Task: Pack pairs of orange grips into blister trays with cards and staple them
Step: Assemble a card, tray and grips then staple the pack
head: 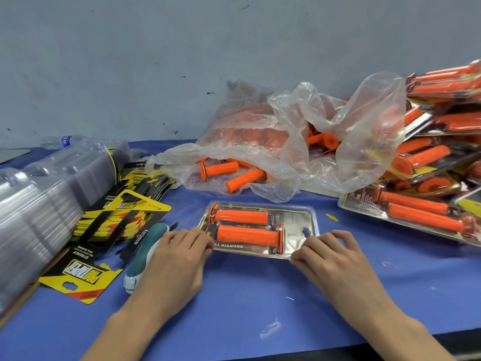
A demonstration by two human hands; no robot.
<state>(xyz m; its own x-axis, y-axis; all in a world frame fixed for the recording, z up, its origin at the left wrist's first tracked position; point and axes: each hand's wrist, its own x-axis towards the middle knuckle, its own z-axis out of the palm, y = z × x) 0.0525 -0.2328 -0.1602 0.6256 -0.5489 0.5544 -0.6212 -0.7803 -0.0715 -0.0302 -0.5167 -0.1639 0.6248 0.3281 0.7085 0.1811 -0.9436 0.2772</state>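
Observation:
A clear blister tray (299,225) lies flat on the blue table in front of me, with two orange grips (244,227) side by side over a printed card. My left hand (179,254) pinches the tray's near left edge. My right hand (330,254) pinches its near right edge. A teal and white stapler (145,254) lies on the table just left of my left hand, partly under it. Loose orange grips (234,175) spill from a clear plastic bag (286,142) behind the tray.
A tall stack of empty clear trays (44,201) fills the left side, with yellow and black cards (104,230) fanned beside it. Finished packs (432,162) are piled at the right. A grey wall stands behind the table.

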